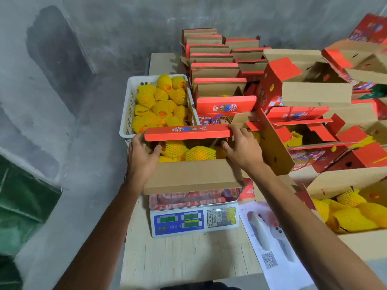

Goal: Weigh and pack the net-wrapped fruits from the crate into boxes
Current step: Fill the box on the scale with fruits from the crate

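Box (pixel 193 176) sits on scale (pixel 194 220), full of fruit (pixel 200 153). Left hand (pixel 142 155) and right hand (pixel 244 147) each grip a side, fingers curled (far flap half down). Next: close flaps, lift off.

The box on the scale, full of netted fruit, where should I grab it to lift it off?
Grip the box by its two short end walls, coming in from left and right, where the left hand and right hand already sit. The long flaps are loose and would likely fold, and the scale blocks reaching underneath.
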A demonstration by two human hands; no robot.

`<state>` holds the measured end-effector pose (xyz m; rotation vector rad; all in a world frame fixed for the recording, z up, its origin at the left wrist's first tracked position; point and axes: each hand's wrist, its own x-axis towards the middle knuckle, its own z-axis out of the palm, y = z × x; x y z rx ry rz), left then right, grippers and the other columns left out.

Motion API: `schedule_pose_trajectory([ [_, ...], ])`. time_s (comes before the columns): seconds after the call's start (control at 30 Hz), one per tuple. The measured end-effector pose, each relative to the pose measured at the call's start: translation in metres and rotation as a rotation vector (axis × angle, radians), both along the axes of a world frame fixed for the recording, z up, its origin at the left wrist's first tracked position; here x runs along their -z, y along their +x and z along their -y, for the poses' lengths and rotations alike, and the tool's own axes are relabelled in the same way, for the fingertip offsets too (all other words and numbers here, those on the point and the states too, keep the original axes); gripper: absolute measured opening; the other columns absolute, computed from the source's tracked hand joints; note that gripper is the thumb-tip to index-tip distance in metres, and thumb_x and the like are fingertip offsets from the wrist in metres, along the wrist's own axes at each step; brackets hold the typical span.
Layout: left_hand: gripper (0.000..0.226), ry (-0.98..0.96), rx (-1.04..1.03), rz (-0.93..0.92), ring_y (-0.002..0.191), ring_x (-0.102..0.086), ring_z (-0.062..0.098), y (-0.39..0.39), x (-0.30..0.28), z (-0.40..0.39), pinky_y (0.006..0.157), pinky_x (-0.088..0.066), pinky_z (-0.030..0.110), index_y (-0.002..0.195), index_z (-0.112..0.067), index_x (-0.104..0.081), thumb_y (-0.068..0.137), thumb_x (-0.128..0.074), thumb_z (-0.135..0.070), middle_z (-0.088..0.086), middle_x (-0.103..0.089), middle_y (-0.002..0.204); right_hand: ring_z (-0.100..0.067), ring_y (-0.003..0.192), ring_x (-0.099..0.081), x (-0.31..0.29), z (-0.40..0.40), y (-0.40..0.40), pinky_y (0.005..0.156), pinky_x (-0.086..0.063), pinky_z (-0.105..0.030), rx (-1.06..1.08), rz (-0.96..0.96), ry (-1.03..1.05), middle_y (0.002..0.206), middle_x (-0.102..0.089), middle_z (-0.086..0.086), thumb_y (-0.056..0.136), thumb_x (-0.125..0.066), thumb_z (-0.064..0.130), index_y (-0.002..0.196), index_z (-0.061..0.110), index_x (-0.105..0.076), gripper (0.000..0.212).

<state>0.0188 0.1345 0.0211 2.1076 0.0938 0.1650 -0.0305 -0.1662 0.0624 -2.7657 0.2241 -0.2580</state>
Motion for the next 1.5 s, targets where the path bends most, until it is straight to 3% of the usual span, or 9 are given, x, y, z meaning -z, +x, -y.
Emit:
schedule_pose_trajectory([
  [0.27, 0.049, -0.409, -0.243, -0.292, 0.082, -0.064, 0.024, -0.006, 0.005, -0.012, 0.061, -0.048, 0.030, 0.101, -0.010, -0.065, 0.085, -0.073, -0.055, 0.009, -0.065, 0.093, -0.035, 0.121, -0.058, 0.022, 0.018, -0.013, 0.098, -0.048, -0.040, 0.195, -0.004, 0.460, 0.130, -0.064, -0.017, 0.101, -0.051, 0.050, 0.135, 0.004, -0.056, 0.057],
  [0.57, 0.030, -1.136, -0.361, -0.161, 0.109, -0.072, 0.025, -0.023, -0.004, -0.047, 0.083, -0.062, 0.039, 0.120, -0.013, -0.065, 0.101, -0.057, -0.035, 0.012, -0.074, 0.120, -0.024, 0.107, -0.071, 0.041, 0.030, -0.031, 0.095, -0.058, -0.044, 0.442, 0.387, 1.253, 0.113, -0.075, -0.010, 0.104, -0.051, 0.024, 0.119, 0.009, -0.072, 0.030],
  [0.77, 0.016, -1.054, -0.201, -0.241, 0.087, -0.069, 0.015, -0.029, 0.003, -0.027, 0.076, -0.055, 0.029, 0.107, -0.018, -0.065, 0.105, -0.049, -0.022, 0.002, -0.074, 0.095, -0.018, 0.093, -0.069, 0.041, 0.016, -0.026, 0.082, -0.052, -0.032, 0.281, 0.242, 1.687, 0.096, -0.075, -0.002, 0.106, -0.031, 0.057, 0.080, 0.017, -0.080, 0.068],
  [0.87, 0.027, -0.794, -0.214, -0.293, 0.097, -0.064, 0.024, -0.021, 0.007, -0.012, 0.086, -0.049, 0.039, 0.125, -0.010, -0.063, 0.103, -0.055, -0.024, 0.012, -0.068, 0.109, -0.020, 0.108, -0.072, 0.043, 0.005, -0.018, 0.099, -0.052, -0.036, 0.275, 0.232, 1.634, 0.109, -0.077, -0.006, 0.109, -0.039, 0.036, 0.077, 0.009, -0.073, 0.055],
  [1.0, 0.039, -0.538, -0.218, -0.268, 0.083, -0.056, 0.013, -0.006, 0.017, -0.008, 0.064, -0.040, 0.023, 0.131, -0.002, -0.059, 0.108, -0.046, -0.031, 0.009, -0.061, 0.111, 0.000, 0.053, -0.053, 0.041, 0.000, -0.004, 0.055, -0.043, -0.015, 0.336, 0.313, 1.500, 0.057, -0.058, 0.013, 0.108, -0.047, 0.013, 0.072, 0.015, -0.048, 0.036],
  [1.1, 0.039, -0.502, -0.237, -0.293, 0.094, -0.053, 0.017, 0.004, 0.026, -0.009, 0.062, -0.037, 0.024, 0.136, -0.004, -0.055, 0.109, -0.042, -0.030, 0.010, -0.058, 0.117, -0.004, 0.058, -0.044, 0.054, 0.000, -0.002, 0.058, -0.036, -0.020, 0.299, 0.228, 1.378, 0.062, -0.053, 0.007, 0.105, -0.049, 0.003, 0.079, 0.015, -0.054, 0.030],
  [1.27, 0.045, -0.459, -0.227, -0.494, 0.135, -0.049, 0.035, 0.019, 0.042, -0.017, 0.111, -0.042, 0.045, 0.148, -0.004, -0.047, 0.110, -0.036, -0.026, 0.017, -0.051, 0.147, 0.003, 0.070, -0.056, 0.051, 0.003, 0.005, 0.066, -0.042, -0.009, 0.293, 0.113, 1.153, 0.080, -0.066, 0.005, 0.107, -0.047, 0.010, 0.097, 0.002, -0.072, 0.027],
  [1.43, 0.026, -0.535, -0.181, -0.576, 0.097, -0.060, 0.024, 0.024, 0.050, -0.022, 0.097, -0.050, 0.040, 0.107, -0.026, -0.056, 0.109, -0.031, -0.032, 0.007, -0.059, 0.116, -0.024, 0.126, -0.054, 0.040, 0.003, 0.014, 0.084, -0.043, -0.022, 0.338, -0.071, 1.067, 0.134, -0.061, -0.024, 0.110, -0.041, 0.020, 0.137, -0.007, -0.054, 0.040],
  [1.5, 0.025, -0.727, -0.063, -0.555, 0.084, -0.054, 0.011, 0.022, 0.040, -0.017, 0.083, -0.048, 0.027, 0.115, -0.028, -0.051, 0.113, -0.026, -0.033, -0.001, -0.055, 0.097, -0.022, 0.111, -0.061, 0.031, -0.002, 0.014, 0.067, -0.042, -0.008, 0.308, -0.101, 1.010, 0.120, -0.064, -0.022, 0.111, -0.039, 0.021, 0.126, 0.007, -0.063, 0.032],
])
